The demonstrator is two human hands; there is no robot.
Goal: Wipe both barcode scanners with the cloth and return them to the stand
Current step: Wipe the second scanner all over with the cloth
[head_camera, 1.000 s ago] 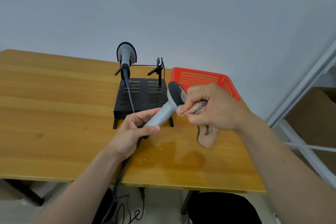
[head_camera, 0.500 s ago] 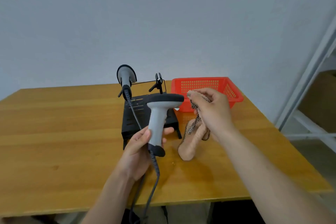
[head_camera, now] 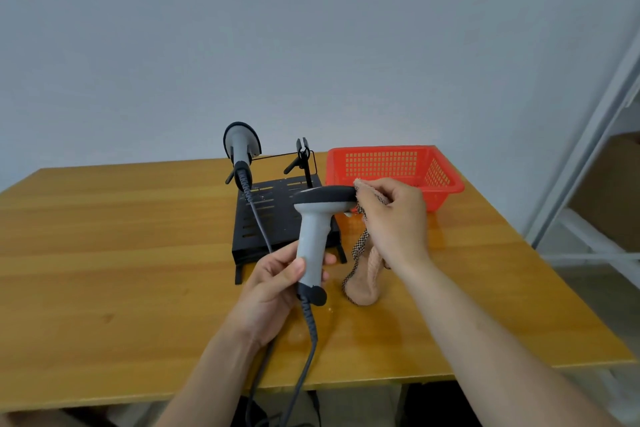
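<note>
My left hand (head_camera: 273,282) grips the grey handle of a barcode scanner (head_camera: 317,229), holding it upright above the table with its black head pointing right. My right hand (head_camera: 394,218) pinches a beige cloth (head_camera: 365,274) with a checked edge against the front of the scanner's head; the rest of the cloth hangs down to the table. The second scanner (head_camera: 240,146) sits in the left cradle of the black stand (head_camera: 273,218). The right cradle (head_camera: 304,158) holds nothing.
A red plastic basket (head_camera: 391,168) stands right of the stand, close behind my right hand. Both scanner cables (head_camera: 304,357) run off the wooden table's (head_camera: 104,270) front edge. A white shelf frame (head_camera: 588,156) rises past the table's right side.
The scanner went from lying slanted to upright in my left hand. My right hand drew the cloth away, then brought it back against the scanner's head. The view shifted.
</note>
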